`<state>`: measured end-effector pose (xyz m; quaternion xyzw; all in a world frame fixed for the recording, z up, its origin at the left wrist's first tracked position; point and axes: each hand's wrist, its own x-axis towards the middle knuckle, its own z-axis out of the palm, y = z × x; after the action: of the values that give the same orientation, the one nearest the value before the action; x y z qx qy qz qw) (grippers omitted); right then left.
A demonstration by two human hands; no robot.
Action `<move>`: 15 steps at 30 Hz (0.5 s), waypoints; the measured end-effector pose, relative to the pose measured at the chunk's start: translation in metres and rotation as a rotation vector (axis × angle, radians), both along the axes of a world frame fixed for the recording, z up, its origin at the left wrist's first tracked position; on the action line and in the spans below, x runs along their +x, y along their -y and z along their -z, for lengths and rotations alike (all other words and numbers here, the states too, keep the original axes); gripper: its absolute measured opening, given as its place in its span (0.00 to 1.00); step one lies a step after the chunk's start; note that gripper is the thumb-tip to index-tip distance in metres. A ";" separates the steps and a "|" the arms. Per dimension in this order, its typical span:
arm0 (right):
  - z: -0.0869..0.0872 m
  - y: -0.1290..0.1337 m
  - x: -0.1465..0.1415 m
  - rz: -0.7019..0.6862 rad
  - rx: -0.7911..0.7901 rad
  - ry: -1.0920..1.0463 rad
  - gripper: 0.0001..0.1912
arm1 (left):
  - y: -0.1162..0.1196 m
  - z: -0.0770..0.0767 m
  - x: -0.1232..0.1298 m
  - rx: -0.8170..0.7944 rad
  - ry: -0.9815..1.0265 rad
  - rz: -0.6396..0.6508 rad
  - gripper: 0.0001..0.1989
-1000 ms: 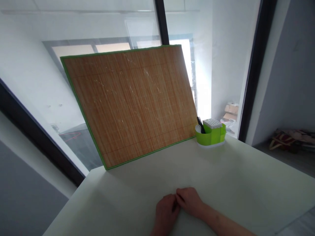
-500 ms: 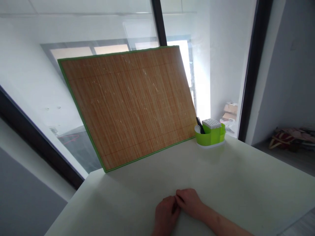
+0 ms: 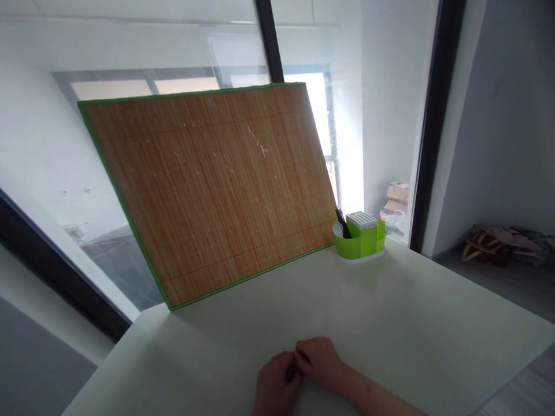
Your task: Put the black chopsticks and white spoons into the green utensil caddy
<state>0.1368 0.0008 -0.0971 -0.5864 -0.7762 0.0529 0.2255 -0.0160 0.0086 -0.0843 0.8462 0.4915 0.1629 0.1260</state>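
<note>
Low in the head view, my left hand (image 3: 277, 381) rests on the white table (image 3: 416, 323) with its fingers curled closed. My right hand (image 3: 319, 361) comes in from the right, closed too, its knuckles and fingertips touching the thumb side of my left hand. Nothing shows in either hand, though the palms are turned out of sight. Beyond them, at the table's far edge, a bamboo mat (image 3: 208, 196) with green edging leans against the glass. A green-and-white desk organizer (image 3: 359, 242) stands by the mat's lower right corner, with dark and white items sticking up from it.
Behind the table rises a glass partition (image 3: 385, 104) with dark frame posts (image 3: 427, 127). Boxes and bags (image 3: 395, 205) lie beyond the glass. A heap of cloth (image 3: 498, 242) is on the floor at right, past the table's edge.
The whole view has shifted, so the mat, organizer and hands appear a little farther left and slightly lower. My hands keep the same closed pose against each other.
</note>
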 end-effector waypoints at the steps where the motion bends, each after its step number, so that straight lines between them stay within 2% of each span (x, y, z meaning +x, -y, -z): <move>1: 0.001 0.000 0.000 -0.001 -0.003 -0.004 0.10 | 0.000 0.001 0.000 -0.003 -0.003 -0.005 0.07; 11: -0.003 -0.001 0.000 0.012 -0.027 -0.055 0.12 | -0.005 0.004 0.000 -0.025 -0.001 -0.021 0.08; 15: -0.006 -0.004 0.002 0.016 -0.044 -0.084 0.12 | -0.005 0.005 -0.001 -0.037 0.056 -0.041 0.11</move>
<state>0.1391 0.0044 -0.0916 -0.5946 -0.7601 0.0926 0.2452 -0.0168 0.0133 -0.0895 0.8285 0.5081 0.1799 0.1520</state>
